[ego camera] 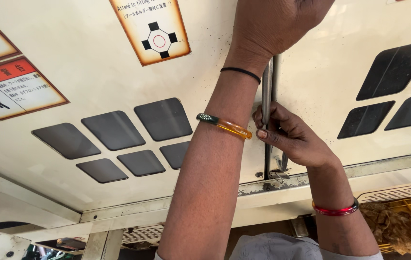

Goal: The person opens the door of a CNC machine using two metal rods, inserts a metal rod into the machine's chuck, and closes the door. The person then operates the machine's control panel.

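Grey cloth at bottom edge, closest to you; above it your two forearms reach up to cream machine doors. Left hand closed over top of vertical metal handle bar – black band and amber bangle on that wrist; right hand curled around same bar lower down, fingers wrapped, red bangle on wrist; bar sits at seam between doors, dark window panes either side; brown rag at lower right.

left hand: raised, fingers curled | right hand: lower, fingers pinched
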